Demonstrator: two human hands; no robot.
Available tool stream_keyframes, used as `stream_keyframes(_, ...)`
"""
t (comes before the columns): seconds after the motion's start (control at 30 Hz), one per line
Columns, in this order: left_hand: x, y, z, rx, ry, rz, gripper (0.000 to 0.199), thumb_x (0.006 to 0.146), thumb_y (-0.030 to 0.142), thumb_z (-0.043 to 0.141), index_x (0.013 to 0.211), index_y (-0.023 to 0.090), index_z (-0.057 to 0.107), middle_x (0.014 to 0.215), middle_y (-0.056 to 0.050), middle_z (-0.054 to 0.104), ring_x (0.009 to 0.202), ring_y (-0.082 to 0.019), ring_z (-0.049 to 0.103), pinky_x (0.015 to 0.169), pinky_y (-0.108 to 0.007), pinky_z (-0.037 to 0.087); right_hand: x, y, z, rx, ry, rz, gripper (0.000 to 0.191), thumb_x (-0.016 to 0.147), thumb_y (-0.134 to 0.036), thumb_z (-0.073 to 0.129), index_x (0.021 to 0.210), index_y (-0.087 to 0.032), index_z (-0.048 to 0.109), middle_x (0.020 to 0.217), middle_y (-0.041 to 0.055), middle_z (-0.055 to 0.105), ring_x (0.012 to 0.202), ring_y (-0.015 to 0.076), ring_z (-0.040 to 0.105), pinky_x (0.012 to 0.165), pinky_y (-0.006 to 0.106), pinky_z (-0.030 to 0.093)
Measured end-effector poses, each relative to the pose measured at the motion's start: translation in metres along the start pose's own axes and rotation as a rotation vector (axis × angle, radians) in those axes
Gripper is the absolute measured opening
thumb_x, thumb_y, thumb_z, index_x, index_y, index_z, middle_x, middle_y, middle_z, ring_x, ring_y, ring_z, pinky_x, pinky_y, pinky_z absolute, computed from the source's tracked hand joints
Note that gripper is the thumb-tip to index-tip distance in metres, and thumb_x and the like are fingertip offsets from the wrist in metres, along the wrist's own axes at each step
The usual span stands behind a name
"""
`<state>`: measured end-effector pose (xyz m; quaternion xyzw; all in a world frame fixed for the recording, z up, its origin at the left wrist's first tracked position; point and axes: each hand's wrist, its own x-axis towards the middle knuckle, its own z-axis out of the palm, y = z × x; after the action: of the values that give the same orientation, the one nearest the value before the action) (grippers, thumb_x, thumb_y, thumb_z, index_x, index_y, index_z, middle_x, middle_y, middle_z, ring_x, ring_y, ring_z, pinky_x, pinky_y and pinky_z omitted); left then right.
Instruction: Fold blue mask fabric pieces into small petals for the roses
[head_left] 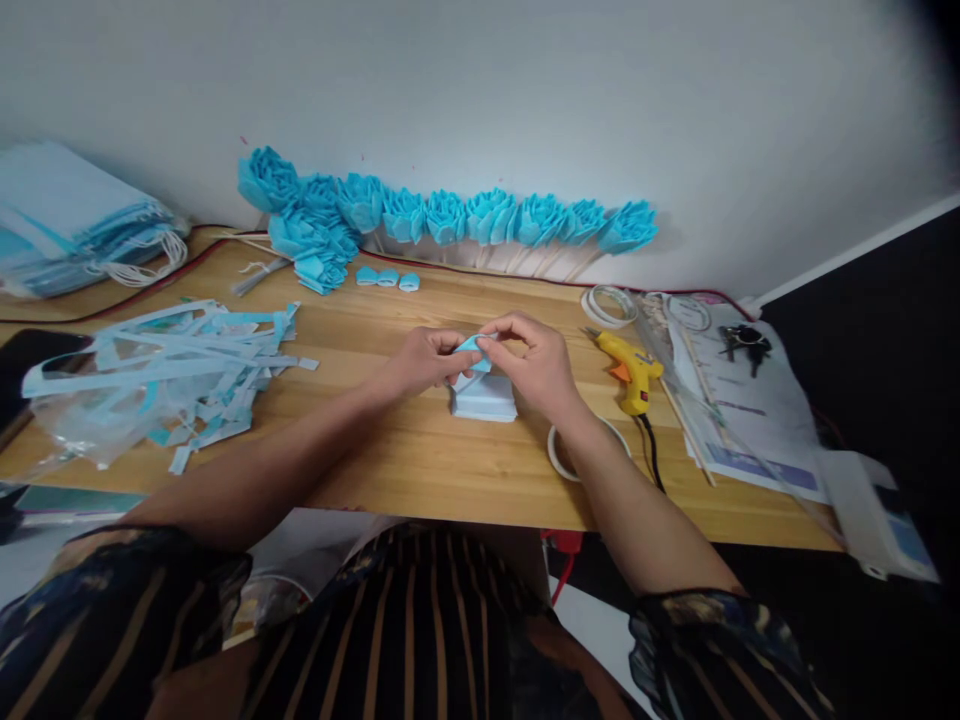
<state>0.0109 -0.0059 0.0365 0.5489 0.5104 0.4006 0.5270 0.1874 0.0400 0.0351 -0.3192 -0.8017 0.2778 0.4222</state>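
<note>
My left hand (429, 362) and my right hand (531, 362) meet at the middle of the table, both closed on one small folded piece of light blue fabric (474, 350). Fingertips of each hand pinch an end of it, and part of it is hidden behind them. Right below lies a stack of pale cut pieces (484, 402). Farther back, three small folded blue petals (387, 278) sit in a row. Behind them, several blue fabric roses (491, 217) on sticks lean against the wall.
A pile of blue and white offcut strips (217, 350) lies left, with stacked masks (67, 225) behind. To the right are a yellow glue gun (634, 372), a tape roll (553, 455), another roll pair (609, 308), keys (745, 340) and papers (757, 420).
</note>
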Motion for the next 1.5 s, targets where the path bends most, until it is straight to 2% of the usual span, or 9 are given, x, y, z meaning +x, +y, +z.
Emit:
stream_keyframes(0.17,0.001,-0.002,-0.001,-0.086,-0.006,-0.023,0.023,0.083,0.023,0.067,0.063,0.014,0.061,0.049,0.003,0.058,0.04,-0.004,0.043,0.042,-0.017,0.032,0.0,0.001,-0.005,-0.248,0.023,-0.332,0.011,0.092,-0.021,0.063,0.091,-0.023,0.073,0.088,0.0037,0.074,0.087,0.0198,0.067,0.08,0.036,0.051)
stream_keyframes(0.3,0.003,-0.005,-0.001,-0.147,0.018,-0.033,0.023,0.084,0.024,0.067,0.065,0.013,0.062,0.049,0.002,0.059,0.039,-0.004,0.044,0.041,-0.017,0.033,0.001,0.003,-0.008,-0.292,-0.016,-0.408,0.02,0.095,-0.017,0.057,0.103,-0.024,0.074,0.098,0.0051,0.076,0.092,0.0204,0.068,0.082,0.037,0.052)
stream_keyframes(0.47,0.004,-0.006,-0.001,-0.217,0.046,-0.019,0.022,0.081,0.026,0.072,0.066,0.014,0.062,0.052,0.003,0.06,0.041,-0.004,0.047,0.041,-0.017,0.034,0.001,0.004,-0.008,-0.307,-0.037,-0.402,0.029,0.096,-0.015,0.051,0.109,-0.026,0.074,0.101,0.0057,0.075,0.094,0.0204,0.067,0.082,0.038,0.052)
stream_keyframes(0.77,0.005,-0.01,-0.003,-0.237,0.036,0.038,0.029,0.078,0.037,0.077,0.068,0.014,0.064,0.05,0.002,0.059,0.041,-0.004,0.046,0.041,-0.017,0.034,0.0,0.008,-0.008,-0.245,-0.067,-0.354,0.046,0.091,-0.008,0.047,0.117,-0.036,0.074,0.105,0.0034,0.073,0.099,0.022,0.064,0.087,0.043,0.05)
stream_keyframes(1.23,0.005,-0.011,-0.003,-0.278,0.013,0.098,0.035,0.075,0.045,0.08,0.071,0.013,0.065,0.052,0.002,0.058,0.044,-0.005,0.048,0.042,-0.018,0.036,0.0,0.012,-0.005,-0.24,-0.027,-0.369,0.04,0.095,-0.012,0.048,0.115,-0.035,0.075,0.107,0.0036,0.075,0.102,0.0216,0.064,0.087,0.043,0.051)
stream_keyframes(1.37,0.004,-0.012,-0.003,-0.273,0.011,0.096,0.04,0.079,0.051,0.076,0.071,0.014,0.066,0.053,0.001,0.058,0.044,-0.006,0.049,0.042,-0.018,0.036,0.0,0.01,-0.005,-0.219,-0.043,-0.336,0.04,0.093,-0.011,0.049,0.111,-0.035,0.077,0.108,0.0026,0.076,0.104,0.022,0.064,0.09,0.044,0.05)
stream_keyframes(1.5,0.004,-0.012,-0.002,-0.288,0.025,0.089,0.036,0.079,0.048,0.076,0.072,0.014,0.065,0.054,0.001,0.059,0.044,-0.006,0.049,0.042,-0.017,0.035,-0.001,0.007,-0.005,-0.099,-0.045,-0.257,0.039,0.093,-0.014,0.048,0.11,-0.033,0.077,0.109,0.0027,0.076,0.105,0.0209,0.066,0.093,0.043,0.05)
